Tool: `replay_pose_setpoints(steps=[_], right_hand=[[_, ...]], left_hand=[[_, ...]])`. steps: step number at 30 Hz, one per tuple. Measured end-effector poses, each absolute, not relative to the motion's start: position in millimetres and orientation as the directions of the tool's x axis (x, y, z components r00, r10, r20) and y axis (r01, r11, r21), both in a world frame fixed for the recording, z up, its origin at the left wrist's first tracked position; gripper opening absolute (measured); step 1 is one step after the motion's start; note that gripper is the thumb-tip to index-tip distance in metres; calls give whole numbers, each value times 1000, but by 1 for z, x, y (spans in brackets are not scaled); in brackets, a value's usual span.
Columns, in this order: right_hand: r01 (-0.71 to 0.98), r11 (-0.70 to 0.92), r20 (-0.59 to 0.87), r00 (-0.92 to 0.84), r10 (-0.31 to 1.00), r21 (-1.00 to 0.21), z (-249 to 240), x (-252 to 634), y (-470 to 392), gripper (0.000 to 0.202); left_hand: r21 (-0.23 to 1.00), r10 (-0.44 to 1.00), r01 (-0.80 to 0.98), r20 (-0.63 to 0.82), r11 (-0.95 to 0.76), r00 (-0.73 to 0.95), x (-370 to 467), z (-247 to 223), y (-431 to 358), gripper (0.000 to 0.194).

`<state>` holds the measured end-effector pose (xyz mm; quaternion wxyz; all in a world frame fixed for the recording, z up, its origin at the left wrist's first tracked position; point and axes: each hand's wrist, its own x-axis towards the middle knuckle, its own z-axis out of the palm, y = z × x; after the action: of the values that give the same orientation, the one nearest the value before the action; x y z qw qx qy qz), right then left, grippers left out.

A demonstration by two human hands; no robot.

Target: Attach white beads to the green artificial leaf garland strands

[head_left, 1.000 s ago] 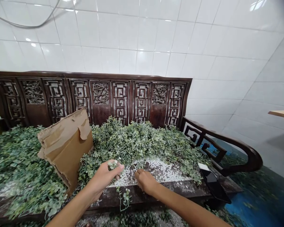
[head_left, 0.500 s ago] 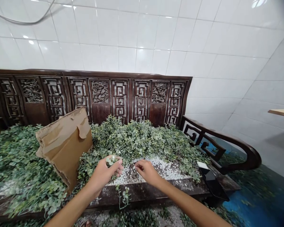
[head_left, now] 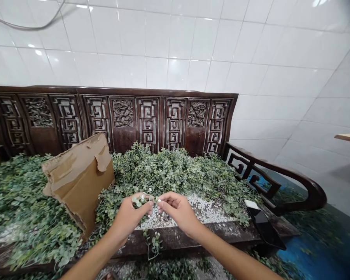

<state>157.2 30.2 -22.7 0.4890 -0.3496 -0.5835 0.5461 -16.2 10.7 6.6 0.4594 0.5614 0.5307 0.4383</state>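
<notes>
My left hand [head_left: 132, 212] is closed around a green leafy sprig [head_left: 138, 201], whose leaves show above the thumb and whose stem hangs below over the bench edge. Close beside it, my right hand [head_left: 175, 208] pinches a small white piece [head_left: 159, 201] between thumb and finger, at the sprig's right end. Behind both hands lies a heap of green artificial foliage [head_left: 175, 171]. Many small white pieces [head_left: 204, 209] are scattered on the dark wooden bench seat [head_left: 192, 239] under and to the right of my hands.
A torn cardboard piece [head_left: 84, 179] stands at the left among more foliage [head_left: 20, 186]. A black phone [head_left: 265, 227] and a white object [head_left: 251, 204] lie at the seat's right end, near the curved armrest [head_left: 306, 190]. Foliage also lies on the floor.
My right hand has moved left and its fingertips now meet the sprig beside my left fingers. My left hand has barely moved and keeps the sprig.
</notes>
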Motion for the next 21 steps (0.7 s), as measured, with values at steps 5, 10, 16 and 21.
replay_pose_setpoints(steps=[5,10,16,21], right_hand=[[-153,172,208,-259,943,-973,-19,156,28,25],[-108,209,231,-270,935,-972,-19,156,27,26],[-103,191,212,-280,936,-976,-15,154,24,28],[-111,185,210,-295,932,-976,-14,151,23,29]], left_hand=[[986,997,167,6,-18,72,-16,8,9,33],[975,996,209,56,-70,72,-16,11,7,36],[966,994,244,73,-89,76,-16,14,4,31],[959,993,262,95,-111,73,-15,17,3,26]])
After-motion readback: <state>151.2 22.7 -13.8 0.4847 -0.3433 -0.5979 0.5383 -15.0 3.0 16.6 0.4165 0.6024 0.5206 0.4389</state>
